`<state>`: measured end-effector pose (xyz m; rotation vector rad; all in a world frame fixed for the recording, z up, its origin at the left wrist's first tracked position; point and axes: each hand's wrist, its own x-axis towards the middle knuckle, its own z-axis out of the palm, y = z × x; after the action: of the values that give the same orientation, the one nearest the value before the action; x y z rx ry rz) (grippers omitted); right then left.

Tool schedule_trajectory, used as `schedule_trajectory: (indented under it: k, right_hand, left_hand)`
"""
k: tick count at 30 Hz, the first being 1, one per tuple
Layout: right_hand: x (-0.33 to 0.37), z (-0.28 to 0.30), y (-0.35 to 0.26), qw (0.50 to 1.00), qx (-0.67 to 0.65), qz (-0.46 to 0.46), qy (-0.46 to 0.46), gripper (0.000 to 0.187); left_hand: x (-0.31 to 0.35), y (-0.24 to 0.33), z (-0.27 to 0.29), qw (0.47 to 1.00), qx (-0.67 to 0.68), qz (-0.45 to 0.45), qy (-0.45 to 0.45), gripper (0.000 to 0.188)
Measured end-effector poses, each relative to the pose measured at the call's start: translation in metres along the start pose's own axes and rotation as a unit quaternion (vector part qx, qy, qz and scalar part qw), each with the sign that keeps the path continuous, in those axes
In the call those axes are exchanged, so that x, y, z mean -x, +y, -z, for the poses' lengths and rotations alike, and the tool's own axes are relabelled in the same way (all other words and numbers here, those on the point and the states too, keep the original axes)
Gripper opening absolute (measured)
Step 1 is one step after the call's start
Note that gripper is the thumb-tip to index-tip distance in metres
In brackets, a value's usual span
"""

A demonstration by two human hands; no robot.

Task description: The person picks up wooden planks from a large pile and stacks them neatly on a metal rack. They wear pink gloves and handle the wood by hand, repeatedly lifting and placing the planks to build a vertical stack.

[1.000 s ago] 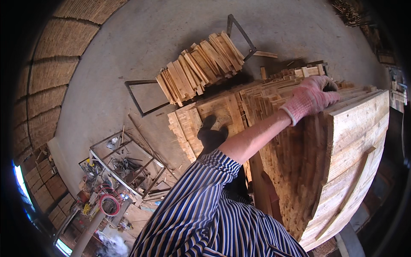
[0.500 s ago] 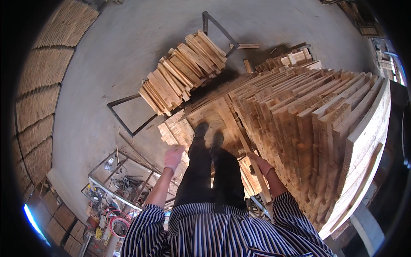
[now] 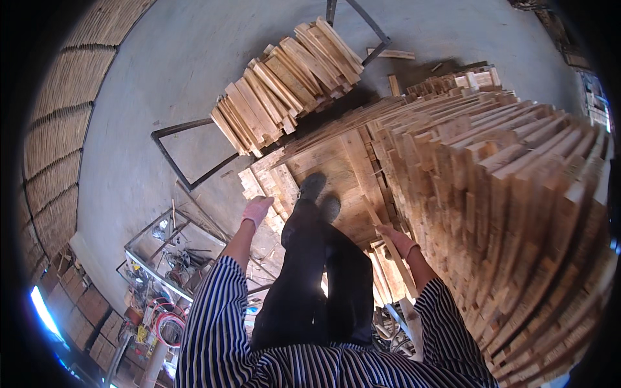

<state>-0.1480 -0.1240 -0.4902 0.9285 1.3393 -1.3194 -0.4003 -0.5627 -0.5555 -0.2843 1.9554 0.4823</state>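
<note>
My right hand [image 3: 399, 240], in a pink glove, is closed around a long narrow wooden slat [image 3: 405, 270]. The slat slants alongside my right leg, one end toward my feet. In a matching glove, my left hand [image 3: 258, 209] hangs out to the left of my legs. Its fingers are curled and nothing shows in them. Below that hand lie pale short boards [image 3: 283, 183]. To my right rises a tall, dense stack of boards [image 3: 453, 187], close beside the slat and my right hand.
I stand on a wooden board surface [image 3: 336, 165]. Ahead, a dark metal frame [image 3: 184, 169] carries a pile of wooden slats [image 3: 284, 84]. At lower left stands a metal-framed rack [image 3: 155, 275] with tools and a coil of red hose [image 3: 169, 328]. Bundled reed panels [image 3: 65, 84] line the far left.
My body and the view have shifted, and my feet have moved slightly. My left hand has swung a little up and left. My right hand keeps its grip on the slat.
</note>
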Motion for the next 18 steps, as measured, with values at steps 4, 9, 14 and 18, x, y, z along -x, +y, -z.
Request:
schedule_trajectory:
  k: [4,9,14,18]
  right_hand:
    - [-0.033,-0.007,0.022,0.979,-0.149,-0.132,0.052,0.064]
    - [-0.048,-0.011,0.036,0.973,-0.181,-0.114,0.081,0.044]
    - [-0.044,-0.004,0.027,0.96,-0.214,-0.166,0.072,0.049]
    - [-0.042,-0.008,0.015,0.955,-0.197,-0.19,0.113,0.049]
  left_hand:
    - [-0.081,-0.021,-0.051,0.996,-0.062,-0.046,0.055,0.081]
    - [-0.157,-0.024,-0.098,0.981,0.08,0.149,0.101,0.111]
    - [-0.22,-0.022,-0.123,0.946,0.132,0.278,0.104,0.161]
    - [-0.249,-0.021,-0.127,0.943,0.158,0.278,0.092,0.16]
